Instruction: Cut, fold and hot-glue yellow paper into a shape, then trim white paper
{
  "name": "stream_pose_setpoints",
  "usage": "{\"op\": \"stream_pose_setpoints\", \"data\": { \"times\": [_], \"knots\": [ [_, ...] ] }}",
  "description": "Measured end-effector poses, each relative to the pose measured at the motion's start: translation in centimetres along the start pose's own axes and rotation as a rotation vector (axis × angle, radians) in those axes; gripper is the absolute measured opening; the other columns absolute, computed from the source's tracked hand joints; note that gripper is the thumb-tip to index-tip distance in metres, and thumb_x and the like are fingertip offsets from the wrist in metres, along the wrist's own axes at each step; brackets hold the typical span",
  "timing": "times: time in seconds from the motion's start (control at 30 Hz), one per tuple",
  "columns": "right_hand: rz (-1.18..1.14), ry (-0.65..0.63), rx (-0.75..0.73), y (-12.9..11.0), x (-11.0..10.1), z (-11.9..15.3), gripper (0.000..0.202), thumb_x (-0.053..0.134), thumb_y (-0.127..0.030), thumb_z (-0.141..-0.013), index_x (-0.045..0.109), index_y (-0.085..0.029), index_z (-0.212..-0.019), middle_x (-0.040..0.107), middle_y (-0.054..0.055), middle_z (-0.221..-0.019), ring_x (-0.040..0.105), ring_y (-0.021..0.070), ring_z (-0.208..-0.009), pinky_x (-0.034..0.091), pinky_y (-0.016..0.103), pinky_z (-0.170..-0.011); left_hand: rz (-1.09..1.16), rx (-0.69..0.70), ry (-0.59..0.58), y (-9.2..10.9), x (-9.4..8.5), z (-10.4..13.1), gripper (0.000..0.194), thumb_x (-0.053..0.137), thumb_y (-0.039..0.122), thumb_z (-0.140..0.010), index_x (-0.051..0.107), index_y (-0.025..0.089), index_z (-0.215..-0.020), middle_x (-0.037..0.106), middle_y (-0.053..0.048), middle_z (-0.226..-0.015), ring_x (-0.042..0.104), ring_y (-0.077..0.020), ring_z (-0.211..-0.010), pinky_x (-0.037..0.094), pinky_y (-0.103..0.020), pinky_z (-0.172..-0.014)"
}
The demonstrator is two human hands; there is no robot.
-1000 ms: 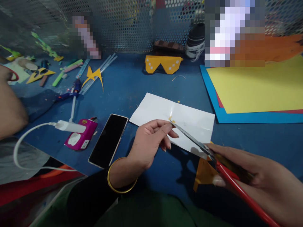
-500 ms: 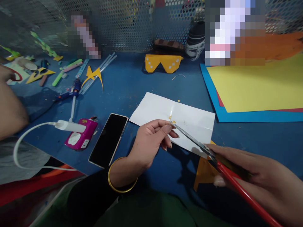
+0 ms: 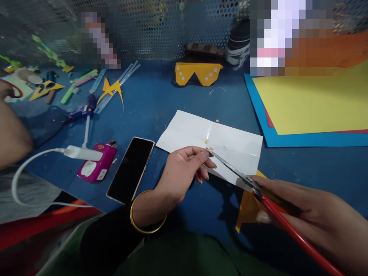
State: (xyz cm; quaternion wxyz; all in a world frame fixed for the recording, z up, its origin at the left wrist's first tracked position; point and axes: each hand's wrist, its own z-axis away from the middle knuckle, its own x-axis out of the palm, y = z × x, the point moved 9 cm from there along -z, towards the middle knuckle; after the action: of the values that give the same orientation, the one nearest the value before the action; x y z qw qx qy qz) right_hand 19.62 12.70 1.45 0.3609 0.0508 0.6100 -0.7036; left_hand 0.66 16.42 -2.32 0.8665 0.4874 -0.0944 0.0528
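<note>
My right hand (image 3: pixel 319 214) grips a pair of scissors (image 3: pixel 238 173) with red handles, the blades reaching left. Their tips meet the fingertips of my left hand (image 3: pixel 186 168), which are pinched together; whatever they hold is too small to make out. Under the fingertips and blades lies a folded white sheet of paper (image 3: pixel 189 128), with tiny yellow-orange paper bits (image 3: pixel 211 148) on it. An orange paper piece (image 3: pixel 247 209) lies partly beneath the scissors and my right hand. Farther back sits an orange paper mask shape (image 3: pixel 198 74) dotted with small white squares.
Left of my left hand lies a phone (image 3: pixel 130 168), beside a magenta power adapter (image 3: pixel 96 163) with a white plug. Beyond are a blue glue gun (image 3: pixel 90 103) and orange scraps (image 3: pixel 110 92). Coloured sheets (image 3: pixel 313 105) are stacked at right. Another person's arm (image 3: pixel 13 130) enters at left.
The view has shifted slightly. Both hands and the scissors keep nearly the same pose, with the blades looking a little closer together.
</note>
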Motion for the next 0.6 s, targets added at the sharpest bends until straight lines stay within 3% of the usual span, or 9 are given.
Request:
{"op": "stream_pose_setpoints", "data": {
  "times": [0.23,0.43,0.6],
  "knots": [
    [0.053,-0.020,0.024,0.1,0.1,-0.2,0.028,0.066,-0.057,-0.081,0.080,-0.034,-0.091,0.080,-0.001,-0.080,0.078,0.0243,-0.074,0.060,0.022,-0.051,-0.011,-0.052,0.003,-0.7,0.0,0.1,0.015,0.067,0.025,-0.087,0.067,0.015,-0.076,0.067,-0.001,-0.065,0.051,-0.0055,-0.046,0.035,-0.019,-0.043],
    [0.046,-0.050,0.069,0.3,0.5,-0.1,0.038,0.065,-0.058,-0.081,0.080,-0.027,-0.096,0.079,0.002,-0.080,0.077,0.0227,-0.074,0.060,0.021,-0.055,-0.054,-0.100,0.020,-0.9,-0.2,0.0,0.017,0.067,0.028,-0.087,0.066,0.016,-0.075,0.066,-0.001,-0.066,0.051,-0.0059,-0.046,0.034,-0.020,-0.043],
    [0.053,-0.063,0.072,0.5,0.8,0.0,0.035,0.062,-0.060,-0.083,0.077,-0.028,-0.085,0.077,0.001,-0.077,0.077,0.0215,-0.073,0.057,0.019,-0.052,-0.051,-0.120,0.029,-1.1,-0.4,0.0,0.017,0.067,0.028,-0.087,0.066,0.015,-0.075,0.069,-0.002,-0.069,0.052,-0.0063,-0.047,0.037,-0.021,-0.044]
  ]
}}
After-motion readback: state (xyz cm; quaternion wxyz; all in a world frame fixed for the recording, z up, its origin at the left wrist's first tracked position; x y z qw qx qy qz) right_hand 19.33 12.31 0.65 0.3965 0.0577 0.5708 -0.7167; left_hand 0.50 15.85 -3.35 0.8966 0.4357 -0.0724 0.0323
